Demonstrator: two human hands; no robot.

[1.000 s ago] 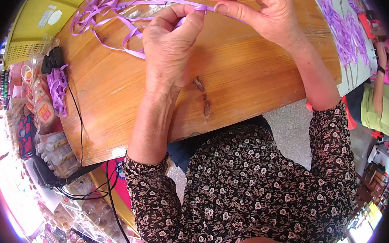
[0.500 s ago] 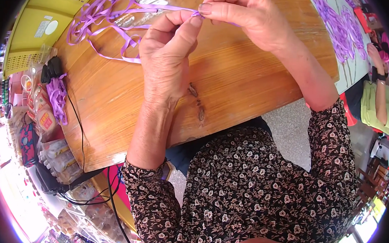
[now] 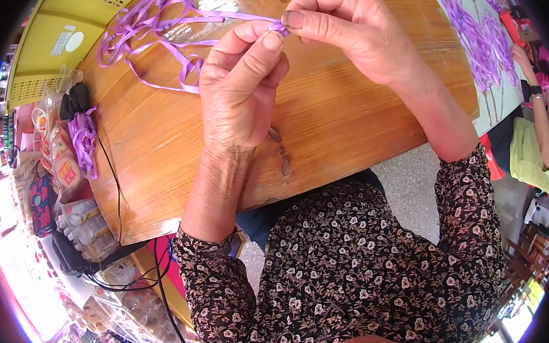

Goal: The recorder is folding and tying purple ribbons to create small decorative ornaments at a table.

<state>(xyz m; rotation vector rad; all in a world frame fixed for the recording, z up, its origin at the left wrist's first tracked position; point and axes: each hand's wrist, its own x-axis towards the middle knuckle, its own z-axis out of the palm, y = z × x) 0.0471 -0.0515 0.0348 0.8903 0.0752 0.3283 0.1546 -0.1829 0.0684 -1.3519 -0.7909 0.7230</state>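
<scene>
A purple ribbon (image 3: 248, 15) runs from a loose tangle on the wooden table (image 3: 351, 135) up to my two hands. My left hand (image 3: 242, 76) pinches it between thumb and forefinger, where a small purple bunch or knot shows at the tips. Right beside it, my right hand (image 3: 350, 32) is closed in a pinch on the same bunch, thumb against forefinger. The fingertips nearly touch, and they partly hide how the ribbon is looped there. The ribbon's tangle (image 3: 148, 25) lies in loose loops to the left of my hands.
A yellow-green plastic basket (image 3: 38, 53) stands at the far left. Below it hang a bundle of purple ribbon (image 3: 82, 140) and a black cable (image 3: 110, 169). More purple ribbon (image 3: 474, 42) lies on a white surface at right, near another person's arm (image 3: 541, 117).
Both hands have shifted slightly nearer and stay pinched together. More of the purple bunch shows between the fingertips. The other person's arm at right has moved up slightly.
</scene>
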